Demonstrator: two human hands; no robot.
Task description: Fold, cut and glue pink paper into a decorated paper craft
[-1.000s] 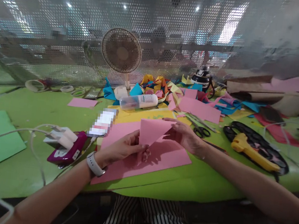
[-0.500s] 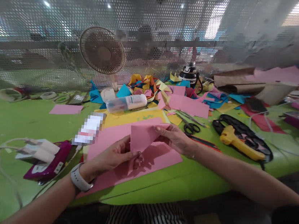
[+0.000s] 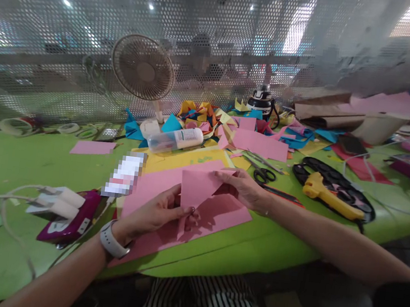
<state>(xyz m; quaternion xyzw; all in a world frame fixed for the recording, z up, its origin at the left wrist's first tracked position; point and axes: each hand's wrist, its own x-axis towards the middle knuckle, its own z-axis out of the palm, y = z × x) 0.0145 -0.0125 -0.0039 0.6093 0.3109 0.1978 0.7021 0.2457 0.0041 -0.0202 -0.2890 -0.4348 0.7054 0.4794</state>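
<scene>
A small piece of pink paper (image 3: pixel 198 186), partly folded over, is held up between my two hands. My left hand (image 3: pixel 162 210) pinches its lower left edge between thumb and fingers. At the upper right corner, my right hand (image 3: pixel 240 185) grips it with the thumb on top. Below lies a larger pink sheet (image 3: pixel 215 222) on the green table, with shadows of my hands across it. Part of the fold is hidden behind the fingers. Black-handled scissors (image 3: pixel 264 175) rest just beyond my right hand.
A glue gun (image 3: pixel 330 196) lies on a black tray (image 3: pixel 302 166) at the right. Left are a phone (image 3: pixel 124 174) and a purple power strip (image 3: pixel 87 216) with cables. Behind stand a fan (image 3: pixel 143 68), a bottle (image 3: pixel 175 140), paper scraps (image 3: pixel 260 144) and a black flask (image 3: pixel 260 102).
Both hands keep hold of the pink paper, its upper flap tilted slightly differently. The whole view has shifted a little; the other things on the table stay in place.
</scene>
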